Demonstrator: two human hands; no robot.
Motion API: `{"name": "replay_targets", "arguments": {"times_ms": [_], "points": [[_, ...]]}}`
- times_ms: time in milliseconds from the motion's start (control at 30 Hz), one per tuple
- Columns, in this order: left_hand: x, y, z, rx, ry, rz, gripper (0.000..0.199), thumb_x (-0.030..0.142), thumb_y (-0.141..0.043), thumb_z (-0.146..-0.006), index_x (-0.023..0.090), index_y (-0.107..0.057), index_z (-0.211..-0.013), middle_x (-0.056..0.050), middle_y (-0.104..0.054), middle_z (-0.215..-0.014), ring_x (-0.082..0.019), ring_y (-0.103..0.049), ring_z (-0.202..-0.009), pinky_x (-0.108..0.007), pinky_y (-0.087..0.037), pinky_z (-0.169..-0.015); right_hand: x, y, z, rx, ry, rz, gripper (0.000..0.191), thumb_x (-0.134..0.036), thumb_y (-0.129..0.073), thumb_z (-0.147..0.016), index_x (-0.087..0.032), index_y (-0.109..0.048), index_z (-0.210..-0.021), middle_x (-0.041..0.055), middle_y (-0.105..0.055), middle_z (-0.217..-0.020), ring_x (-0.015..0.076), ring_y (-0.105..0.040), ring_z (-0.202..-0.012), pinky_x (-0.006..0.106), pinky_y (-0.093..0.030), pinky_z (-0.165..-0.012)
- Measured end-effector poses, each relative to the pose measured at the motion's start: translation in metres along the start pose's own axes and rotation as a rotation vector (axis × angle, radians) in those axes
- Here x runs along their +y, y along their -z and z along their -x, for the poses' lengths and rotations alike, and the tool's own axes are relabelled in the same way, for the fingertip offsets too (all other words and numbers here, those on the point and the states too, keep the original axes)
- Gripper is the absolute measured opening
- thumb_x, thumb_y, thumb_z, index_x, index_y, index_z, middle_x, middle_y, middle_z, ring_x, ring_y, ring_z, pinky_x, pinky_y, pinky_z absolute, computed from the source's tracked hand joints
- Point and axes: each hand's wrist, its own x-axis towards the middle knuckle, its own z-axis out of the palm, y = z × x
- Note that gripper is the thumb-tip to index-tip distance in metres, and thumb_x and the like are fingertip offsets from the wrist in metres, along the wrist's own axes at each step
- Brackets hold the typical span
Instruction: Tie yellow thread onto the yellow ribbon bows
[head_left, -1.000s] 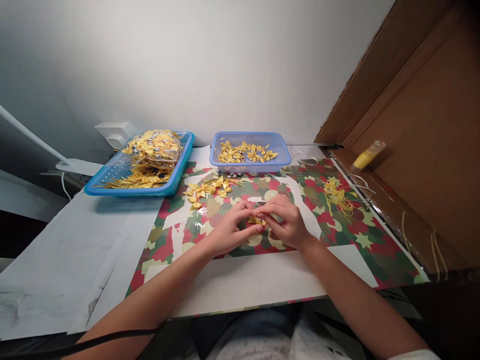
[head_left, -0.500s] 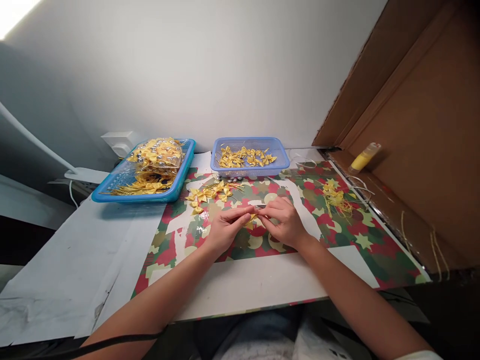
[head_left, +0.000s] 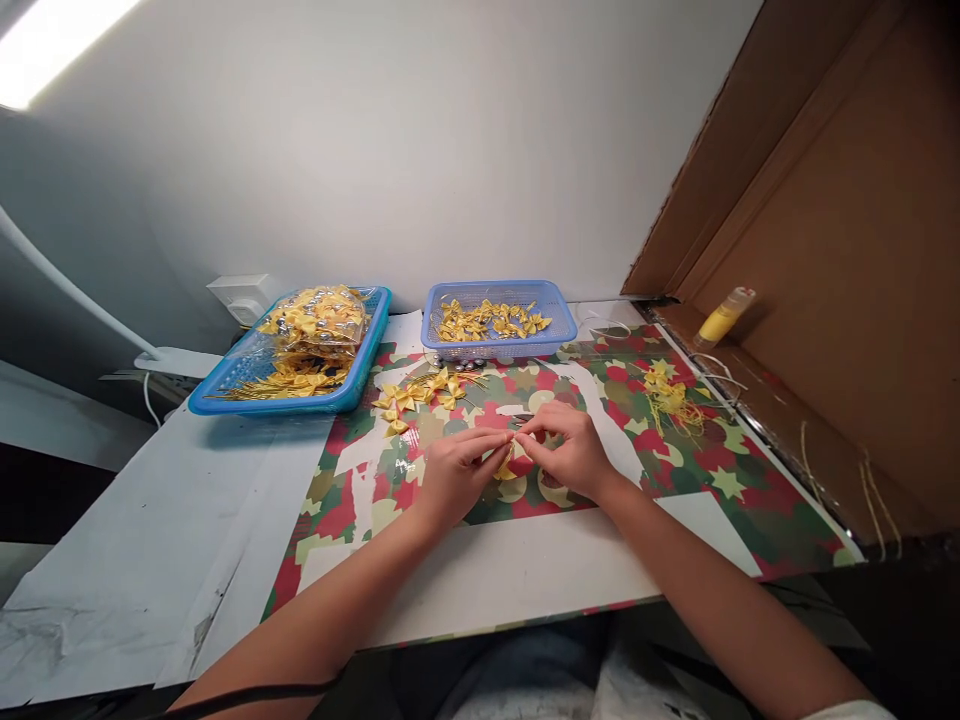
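Note:
My left hand (head_left: 461, 478) and my right hand (head_left: 570, 455) meet over the patterned mat, fingertips pinched together. Between them is a yellow ribbon bow (head_left: 506, 472), partly hidden, hanging just below the fingertips on what looks like a thin gold stem. A dark pointed metal tool (head_left: 522, 419) lies behind the fingers, mostly covered by my right hand. Left of the hands, several yellow bows (head_left: 397, 396) with gold stems are spread on the mat. Some small silver beads (head_left: 471, 364) sit just in front of the blue-violet basket.
At the back stands a blue-violet basket (head_left: 499, 349) holding yellow bows. A blue basket (head_left: 352, 395) on the left holds bagged bows and stemmed ones. Yellow thread scraps (head_left: 670, 398) lie at right. A glue-like yellow tube (head_left: 724, 316) rests by the cardboard wall (head_left: 825, 250).
My fingertips have lowered slightly and my left fingers have straightened. More of the yellow bow now shows beneath them. The whole view has tilted a little.

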Motion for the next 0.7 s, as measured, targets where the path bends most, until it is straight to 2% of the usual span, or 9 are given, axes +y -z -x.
{"name": "replay_targets", "arguments": {"times_ms": [200, 367, 533, 600, 700], "points": [[-0.004, 0.002, 0.002, -0.015, -0.066, -0.17, 0.018, 0.028, -0.059, -0.086, 0.022, -0.076, -0.089, -0.004, -0.076, -0.08, -0.013, -0.064, -0.057, -0.023, -0.048, -0.052, -0.001, -0.003, 0.001, -0.004, -0.156, -0.109, 0.015, -0.02, -0.062, -0.079, -0.02, -0.066, -0.065, 0.0004, -0.061, -0.061, 0.0127, -0.049, -0.058, 0.027, -0.039, -0.055], [-0.004, 0.001, 0.001, 0.01, -0.088, -0.199, 0.018, 0.026, -0.057, -0.087, 0.023, -0.075, -0.086, -0.002, -0.075, -0.076, -0.01, -0.06, -0.053, -0.021, -0.044, -0.05, -0.002, -0.004, 0.002, -0.04, -0.172, -0.145, 0.013, -0.021, -0.064, -0.079, -0.02, -0.069, -0.067, 0.0, -0.062, -0.062, 0.0119, -0.049, -0.059, 0.026, -0.04, -0.057], [-0.001, 0.001, 0.0, -0.013, -0.035, -0.191, 0.017, 0.026, -0.058, -0.085, 0.022, -0.074, -0.082, -0.001, -0.073, -0.071, -0.009, -0.055, -0.05, -0.021, -0.041, -0.049, -0.003, -0.005, 0.003, -0.046, -0.181, -0.162, 0.01, -0.022, -0.063, -0.081, -0.021, -0.07, -0.074, 0.0002, -0.062, -0.066, 0.0127, -0.05, -0.061, 0.026, -0.041, -0.057], [0.0, 0.002, -0.001, -0.014, -0.002, -0.185, 0.016, 0.025, -0.059, -0.084, 0.021, -0.073, -0.08, -0.001, -0.072, -0.069, -0.009, -0.054, -0.05, -0.021, -0.041, -0.05, -0.005, -0.003, 0.003, 0.002, -0.143, -0.16, 0.009, -0.023, -0.062, -0.082, -0.022, -0.07, -0.087, 0.0008, -0.063, -0.072, 0.014, -0.053, -0.067, 0.027, -0.042, -0.061], [0.001, 0.003, -0.001, -0.018, 0.061, -0.159, 0.015, 0.024, -0.06, -0.083, 0.02, -0.073, -0.077, 0.0, -0.072, -0.067, -0.01, -0.055, -0.051, -0.022, -0.042, -0.053, -0.011, -0.001, 0.005, 0.035, 0.06, -0.11, 0.018, -0.023, -0.06, -0.083, -0.024, -0.067, -0.099, 0.0027, -0.063, -0.085, 0.0168, -0.054, -0.08, 0.032, -0.043, -0.072]]}}
